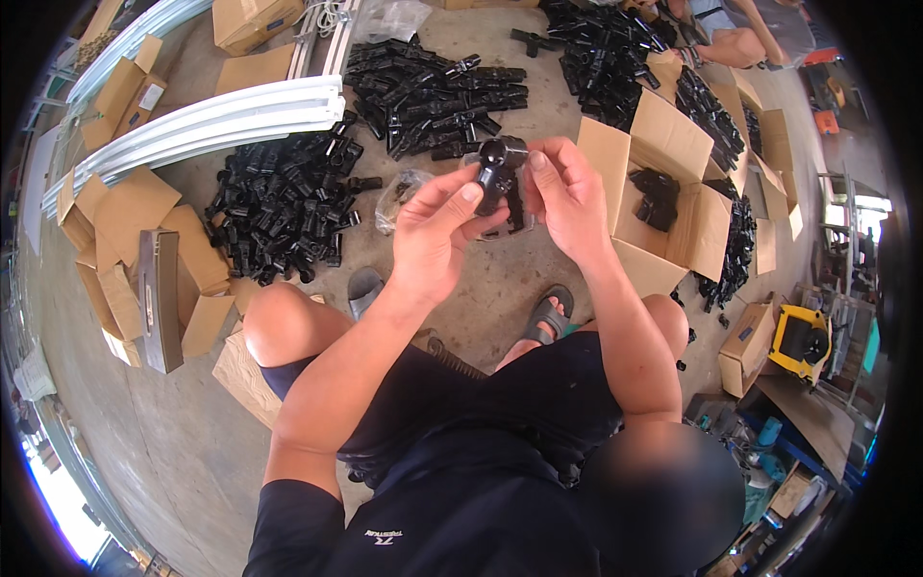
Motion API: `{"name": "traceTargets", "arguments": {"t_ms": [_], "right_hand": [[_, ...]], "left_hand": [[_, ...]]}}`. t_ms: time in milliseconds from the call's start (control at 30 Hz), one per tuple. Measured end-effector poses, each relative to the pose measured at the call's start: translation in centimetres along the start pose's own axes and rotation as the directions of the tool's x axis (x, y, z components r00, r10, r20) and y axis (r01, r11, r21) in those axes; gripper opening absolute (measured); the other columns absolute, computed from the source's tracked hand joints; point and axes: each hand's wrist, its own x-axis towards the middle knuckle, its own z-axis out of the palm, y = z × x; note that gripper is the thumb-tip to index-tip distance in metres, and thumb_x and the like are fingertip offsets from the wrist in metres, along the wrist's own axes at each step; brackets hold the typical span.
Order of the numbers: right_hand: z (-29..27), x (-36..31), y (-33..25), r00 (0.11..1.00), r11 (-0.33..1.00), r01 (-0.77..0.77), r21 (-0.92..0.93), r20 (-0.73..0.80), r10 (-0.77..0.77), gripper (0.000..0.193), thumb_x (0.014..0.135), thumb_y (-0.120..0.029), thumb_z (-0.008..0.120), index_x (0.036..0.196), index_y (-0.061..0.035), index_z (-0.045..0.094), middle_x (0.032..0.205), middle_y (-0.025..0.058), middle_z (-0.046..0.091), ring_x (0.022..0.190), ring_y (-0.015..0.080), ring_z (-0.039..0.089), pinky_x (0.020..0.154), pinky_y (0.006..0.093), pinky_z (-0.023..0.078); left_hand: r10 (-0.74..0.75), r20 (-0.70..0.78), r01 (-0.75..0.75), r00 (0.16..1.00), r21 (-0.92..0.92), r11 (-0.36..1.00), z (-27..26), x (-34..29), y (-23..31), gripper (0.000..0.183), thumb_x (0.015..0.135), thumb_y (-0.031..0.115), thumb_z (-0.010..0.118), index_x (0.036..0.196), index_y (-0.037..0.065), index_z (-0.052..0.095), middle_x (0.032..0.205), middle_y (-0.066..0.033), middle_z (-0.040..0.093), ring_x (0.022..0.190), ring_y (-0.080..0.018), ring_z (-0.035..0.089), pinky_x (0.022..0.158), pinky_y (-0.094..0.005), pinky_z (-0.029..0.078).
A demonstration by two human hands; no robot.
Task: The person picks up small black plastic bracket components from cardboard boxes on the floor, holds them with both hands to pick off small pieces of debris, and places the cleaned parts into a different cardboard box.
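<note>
Between my two hands is a glossy black pipe connector (500, 165) with short tubular arms, held up above the floor. My left hand (435, 229) closes round its lower part, thumb along the side. The fingers of my right hand (572, 192) pinch at its right end, though the fingertips are partly hidden. Behind my left hand lies a clear plastic bag (396, 197). Loose black connectors form a heap (284, 197) to the left and another pile (433, 96) straight ahead.
An open carton (663, 216) with black pieces stands right of my hands. More black fittings (601, 53) lie at the far right near another person's arm (735, 48). White metal rails (207, 125) reach in from the left, above open cartons (144, 260). A yellow-framed item (800, 341) sits far right.
</note>
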Motion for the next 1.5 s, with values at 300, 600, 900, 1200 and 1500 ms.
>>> {"name": "traceTargets", "arguments": {"t_ms": [300, 600, 900, 1200, 1500], "right_hand": [[-1.3, 0.6, 0.2, 0.991, 0.984, 0.079, 0.161, 0.093, -0.095, 0.011, 0.100, -0.011, 0.071, 0.107, -0.0031, 0.068, 0.082, -0.0015, 0.068, 0.064, 0.0027, 0.059, 0.053, 0.0187, 0.045], [-1.9, 0.3, -0.1, 0.987, 0.991, 0.062, 0.120, 0.139, -0.079, 0.011, 0.099, -0.011, 0.070, 0.106, -0.0024, 0.067, 0.084, -0.0009, 0.066, 0.065, 0.0024, 0.058, 0.054, 0.0190, 0.047], [-2.5, -0.7, -1.8, 0.978, 0.991, 0.115, 0.064, 0.170, -0.124, 0.013, 0.099, -0.009, 0.067, 0.110, -0.0021, 0.067, 0.090, -0.0005, 0.067, 0.070, 0.0035, 0.060, 0.058, 0.0197, 0.050], [-3.4, -0.8, -2.1, 0.935, 0.959, 0.284, 0.017, 0.215, -0.281, 0.014, 0.094, 0.009, 0.066, 0.103, 0.0005, 0.073, 0.093, 0.0018, 0.067, 0.077, 0.0067, 0.065, 0.062, 0.0213, 0.054], [-3.2, -1.1, -2.9, 0.939, 0.975, 0.222, 0.003, 0.269, -0.215, 0.016, 0.097, 0.009, 0.060, 0.106, 0.0026, 0.072, 0.102, 0.0060, 0.066, 0.086, 0.0112, 0.068, 0.073, 0.0244, 0.057]], "left_hand": [[-0.136, 0.163, 0.138, 0.977, 0.003, 0.990, 0.6, -0.6, 0.2, 0.026, 0.102, 0.008, 0.064, 0.127, 0.002, 0.068, 0.118, -0.0145, 0.073, 0.105, -0.0265, 0.074, 0.094, -0.0420, 0.064], [-0.202, 0.155, 0.207, 0.967, -0.018, 0.978, 0.4, -0.7, 0.9, 0.025, 0.100, 0.008, 0.067, 0.124, 0.003, 0.071, 0.112, -0.0131, 0.075, 0.098, -0.0253, 0.075, 0.090, -0.0404, 0.065], [-0.207, 0.221, 0.217, 0.953, -0.023, 0.976, 0.6, -0.8, 0.6, 0.026, 0.100, 0.005, 0.067, 0.125, 0.003, 0.070, 0.111, -0.0136, 0.074, 0.099, -0.0250, 0.074, 0.090, -0.0398, 0.065], [-0.055, 0.253, -0.010, 0.966, 0.249, 0.968, 1.2, -1.5, 0.3, 0.031, 0.095, -0.006, 0.070, 0.126, -0.003, 0.070, 0.116, -0.0129, 0.075, 0.103, -0.0170, 0.071, 0.092, -0.0330, 0.062], [-0.089, 0.221, 0.043, 0.971, 0.206, 0.978, 1.1, -1.6, 0.4, 0.030, 0.096, -0.003, 0.070, 0.126, -0.003, 0.069, 0.114, -0.0132, 0.075, 0.101, -0.0183, 0.072, 0.091, -0.0346, 0.063]]}}
